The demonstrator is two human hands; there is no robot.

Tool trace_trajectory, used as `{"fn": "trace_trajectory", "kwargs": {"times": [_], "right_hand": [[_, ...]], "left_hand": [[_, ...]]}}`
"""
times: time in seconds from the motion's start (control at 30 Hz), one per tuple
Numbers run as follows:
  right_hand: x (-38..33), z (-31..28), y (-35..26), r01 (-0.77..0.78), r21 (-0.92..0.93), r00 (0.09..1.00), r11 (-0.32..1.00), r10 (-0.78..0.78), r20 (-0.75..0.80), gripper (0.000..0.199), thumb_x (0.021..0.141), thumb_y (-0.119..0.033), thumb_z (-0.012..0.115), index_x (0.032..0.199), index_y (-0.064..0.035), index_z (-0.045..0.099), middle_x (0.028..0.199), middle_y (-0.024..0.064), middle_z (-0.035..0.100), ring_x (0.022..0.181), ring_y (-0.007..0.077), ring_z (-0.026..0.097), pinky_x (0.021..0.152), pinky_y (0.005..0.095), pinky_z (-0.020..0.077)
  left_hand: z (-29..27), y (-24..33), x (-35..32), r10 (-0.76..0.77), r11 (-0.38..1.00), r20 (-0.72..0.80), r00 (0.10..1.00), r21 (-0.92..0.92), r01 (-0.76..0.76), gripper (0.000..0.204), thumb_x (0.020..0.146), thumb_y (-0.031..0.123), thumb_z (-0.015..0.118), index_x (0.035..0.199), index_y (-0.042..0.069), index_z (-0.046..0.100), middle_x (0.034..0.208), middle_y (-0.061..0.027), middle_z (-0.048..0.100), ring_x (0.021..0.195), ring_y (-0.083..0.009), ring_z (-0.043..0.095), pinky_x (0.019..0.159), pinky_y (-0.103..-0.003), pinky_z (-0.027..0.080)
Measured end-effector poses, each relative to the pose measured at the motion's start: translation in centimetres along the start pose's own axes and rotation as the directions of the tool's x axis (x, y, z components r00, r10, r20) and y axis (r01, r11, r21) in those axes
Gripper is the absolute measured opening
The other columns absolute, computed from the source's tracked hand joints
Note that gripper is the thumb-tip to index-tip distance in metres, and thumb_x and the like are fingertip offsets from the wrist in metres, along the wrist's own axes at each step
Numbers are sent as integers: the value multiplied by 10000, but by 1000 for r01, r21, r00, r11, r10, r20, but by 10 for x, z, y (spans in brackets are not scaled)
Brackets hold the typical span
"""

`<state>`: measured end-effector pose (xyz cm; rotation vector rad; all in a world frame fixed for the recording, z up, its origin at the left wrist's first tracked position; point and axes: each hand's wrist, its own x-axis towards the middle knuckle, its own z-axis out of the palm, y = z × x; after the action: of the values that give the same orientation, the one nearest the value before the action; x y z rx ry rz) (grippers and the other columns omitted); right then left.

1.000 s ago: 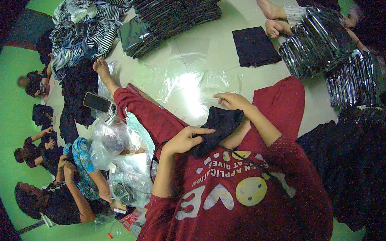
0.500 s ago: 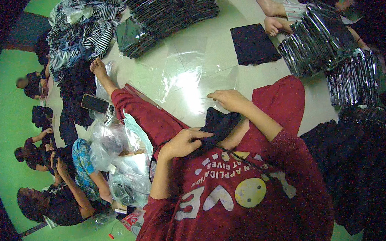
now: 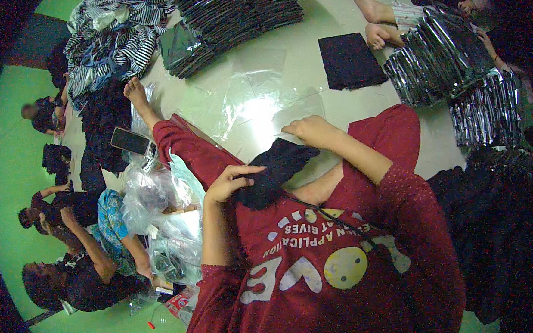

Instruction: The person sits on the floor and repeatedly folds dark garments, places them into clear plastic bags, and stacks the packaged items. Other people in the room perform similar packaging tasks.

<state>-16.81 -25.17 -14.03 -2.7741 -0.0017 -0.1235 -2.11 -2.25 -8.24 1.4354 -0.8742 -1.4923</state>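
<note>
The left hand (image 3: 224, 185) grips a folded black cloth (image 3: 273, 173) over the lap, some fingers hidden. The right hand (image 3: 312, 131) curls by its far edge; whether it grasps anything, I cannot tell.

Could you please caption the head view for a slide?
Left hand holds black cloth; right hand is near clear plastic.

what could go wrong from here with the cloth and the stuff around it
The cloth is bunched in the left hand, so it might crease or slip. The phone lies near the outstretched leg and could get knocked. The packs at the upper right lean, so they might slide.
</note>
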Motion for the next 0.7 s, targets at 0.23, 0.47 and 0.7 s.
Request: {"fn": "trace_trajectory", "kwargs": {"times": [0.23, 0.47, 0.7], "right_hand": [[9, -20, 1, -131, 223, 989, 966, 111, 100, 345, 767, -60, 437, 1097, -121, 514, 946, 98, 604, 820, 264, 596, 678, 380, 475], [6, -16, 8, -138, 348, 988, 927, 152, -13, 348, 769, -58, 415, 1098, -104, 517, 899, 117, 615, 828, 285, 592, 703, 389, 468], [0, -10, 10, -207, 440, 977, 874, 207, 49, 367, 754, -40, 426, 1107, -106, 500, 893, 89, 613, 841, 278, 579, 737, 384, 454]], "left_hand": [[0, -21, -9, -58, 964, -209, 976, -267, 0, 423, 653, -3, 521, 1073, -37, 565, 966, -94, 611, 839, -145, 571, 778, -252, 436], [29, -9, -5, 51, 990, -296, 954, 142, -9, 413, 712, 2, 468, 1114, 35, 559, 981, -102, 582, 903, -167, 539, 786, -249, 407], [90, 5, 18, 245, 600, -243, 939, 799, 50, 380, 709, 57, 481, 1081, 46, 557, 1003, -187, 553, 887, -365, 540, 799, -411, 428]]}}
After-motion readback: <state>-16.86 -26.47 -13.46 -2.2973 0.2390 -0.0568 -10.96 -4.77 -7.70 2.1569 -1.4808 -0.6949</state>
